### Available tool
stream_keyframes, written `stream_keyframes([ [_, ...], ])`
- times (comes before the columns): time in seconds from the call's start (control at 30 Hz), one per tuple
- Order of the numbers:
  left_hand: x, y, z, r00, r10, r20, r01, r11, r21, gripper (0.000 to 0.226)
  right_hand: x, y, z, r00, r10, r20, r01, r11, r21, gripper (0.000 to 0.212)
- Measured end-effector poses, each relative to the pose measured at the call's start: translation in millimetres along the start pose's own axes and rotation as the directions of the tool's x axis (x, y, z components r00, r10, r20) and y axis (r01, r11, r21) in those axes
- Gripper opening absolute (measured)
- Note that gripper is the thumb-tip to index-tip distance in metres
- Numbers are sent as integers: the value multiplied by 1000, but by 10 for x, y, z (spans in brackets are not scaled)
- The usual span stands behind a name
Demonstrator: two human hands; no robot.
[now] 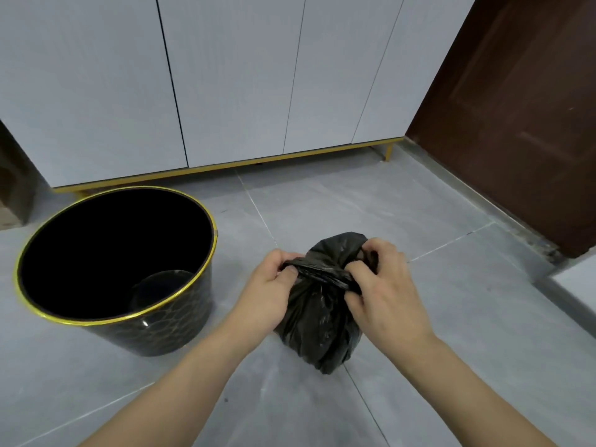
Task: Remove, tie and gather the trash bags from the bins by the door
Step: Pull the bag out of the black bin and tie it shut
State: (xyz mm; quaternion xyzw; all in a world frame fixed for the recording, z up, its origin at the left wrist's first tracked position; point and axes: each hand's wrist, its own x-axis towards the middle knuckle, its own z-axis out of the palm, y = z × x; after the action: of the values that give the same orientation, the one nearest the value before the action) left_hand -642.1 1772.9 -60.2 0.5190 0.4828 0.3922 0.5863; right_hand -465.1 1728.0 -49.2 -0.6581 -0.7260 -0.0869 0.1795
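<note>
A small black trash bag [317, 327] stands on the grey tile floor in front of me, its top bunched and twisted into a band. My left hand [269, 285] pinches the left end of that twisted band. My right hand [383, 285] grips the right end, fingers curled into the plastic. To the left stands a black bin [180, 321] with a gold rim, upright, with no bag in it; its dark inside shows down to the bottom.
White cabinet doors [225, 79] on a gold base run along the back. A dark brown door [522, 111] closes the right side. Grey floor tiles [371, 201] lie between bag, cabinet and door. A brown object [14, 182] sits at the far left edge.
</note>
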Motion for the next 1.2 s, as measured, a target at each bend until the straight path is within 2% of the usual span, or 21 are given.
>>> stream_keyframes([
  [0.07,2,-18,47,1000,31,3,-31,999,-39,19,11,46,54,991,127,-43,-125,991,45,21],
  [0.13,26,-55,80,998,56,6,-56,998,-34,16,34,64,110,971,239,-16,-234,959,158,25],
  [0.17,36,-67,90,998,62,8,-62,998,-27,16,41,67,130,969,248,10,-245,947,208,25],
  [0.3,35,-142,47,998,54,-16,-54,998,-8,18,29,86,172,976,37,213,-106,940,323,20],
  [0.37,5,-200,3,998,56,-8,-56,998,15,18,17,103,192,963,-74,259,-4,957,289,22],
  [0.43,-29,-248,-3,998,64,6,-64,998,27,17,1,113,201,960,-121,251,64,972,224,24],
  [0.53,-50,-295,55,997,74,11,-74,997,-3,15,-44,114,205,971,-105,213,76,987,141,23],
  [0.6,-27,-326,98,998,66,-10,-66,998,17,15,-77,118,204,976,-66,207,30,984,174,21],
  [0.73,-4,-359,171,999,19,-44,-18,1000,15,16,-131,121,172,957,-11,291,-76,956,285,14],
  [0.87,-74,-408,240,1000,-27,11,27,1000,12,16,-163,184,194,972,-45,230,1,982,188,10],
  [0.97,-68,-458,289,998,-64,5,64,997,47,16,-185,230,181,985,-113,132,103,991,82,21],
  [1.07,-19,-421,353,992,-122,-19,121,991,-48,13,-236,232,169,980,-179,80,177,984,33,31],
  [1.13,-18,-349,378,988,-148,-34,142,978,-152,10,-246,240,179,981,-185,64,181,982,54,34],
  [1.2,-77,-306,361,989,-148,-15,142,971,-191,31,-238,245,203,993,-115,39,106,977,188,30],
])
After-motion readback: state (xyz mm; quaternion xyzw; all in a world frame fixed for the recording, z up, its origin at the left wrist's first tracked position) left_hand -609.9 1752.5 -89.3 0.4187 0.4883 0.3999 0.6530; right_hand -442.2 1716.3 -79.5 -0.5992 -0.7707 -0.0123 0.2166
